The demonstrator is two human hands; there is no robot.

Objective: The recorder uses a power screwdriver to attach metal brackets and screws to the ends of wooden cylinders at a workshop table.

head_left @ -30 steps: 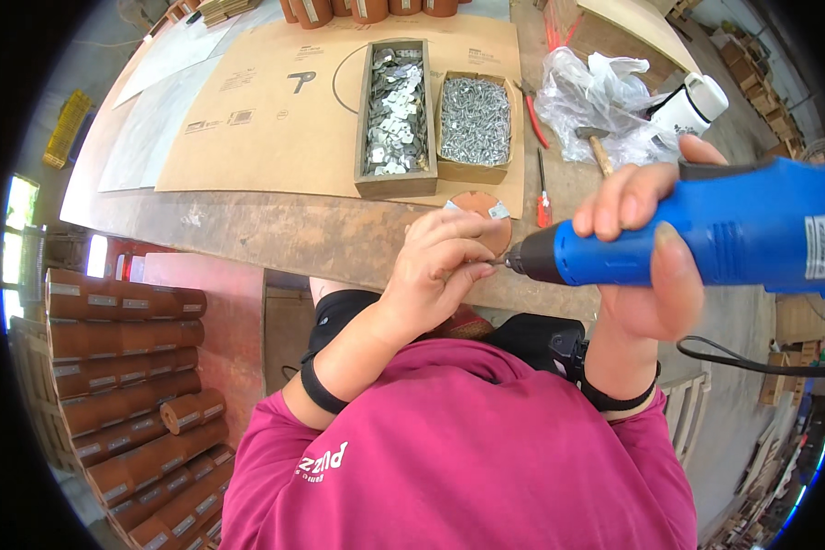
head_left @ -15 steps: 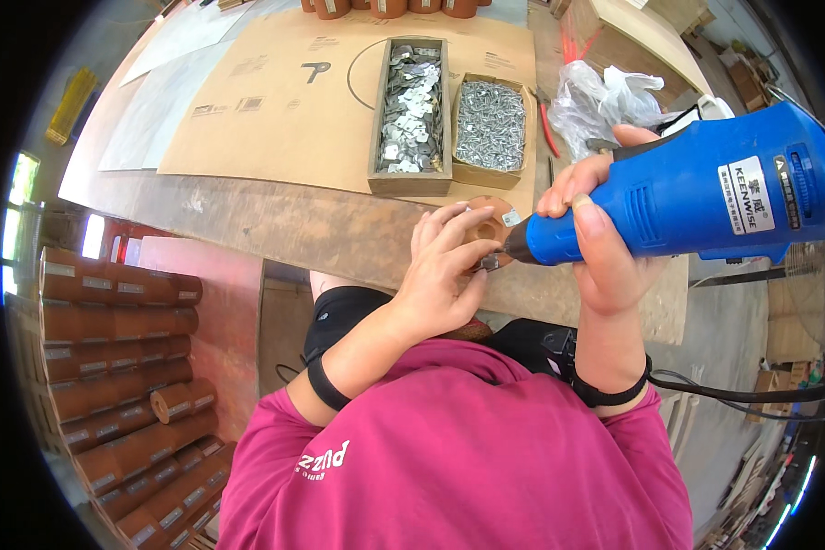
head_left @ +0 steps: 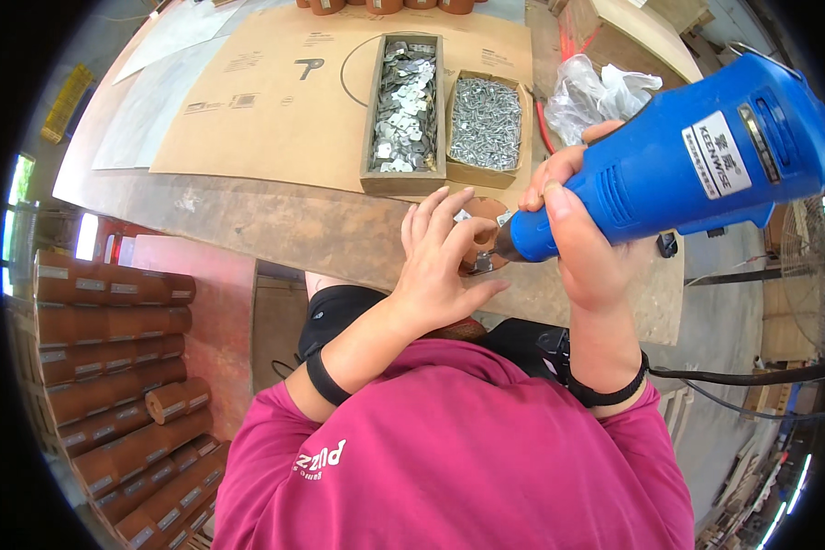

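Observation:
My right hand (head_left: 573,206) is wrapped round a blue power screwdriver (head_left: 655,170), held tilted with its dark nose (head_left: 506,244) down and to the left. Under that tip is a round brown piece (head_left: 488,209) with a hole in its top, on the near part of the bench. Small metal plates (head_left: 483,262) lie at its rim, one right below the tip. My left hand (head_left: 435,257) has its fingers spread against the left side of the brown piece, and its thumb stands away from it. The fingers partly hide the piece.
Beyond the piece stand a wooden box (head_left: 368,170) of metal plates and a carton (head_left: 486,176) of screws. A clear plastic bag (head_left: 596,96) lies at the right. Brown cylinders (head_left: 110,325) are stacked at the left. A black cable (head_left: 752,376) runs past my right arm.
My left fingers have spread and the thumb has come off the metal plate. The screwdriver has tipped and shifted slightly left, its nose now over the plate at the near rim.

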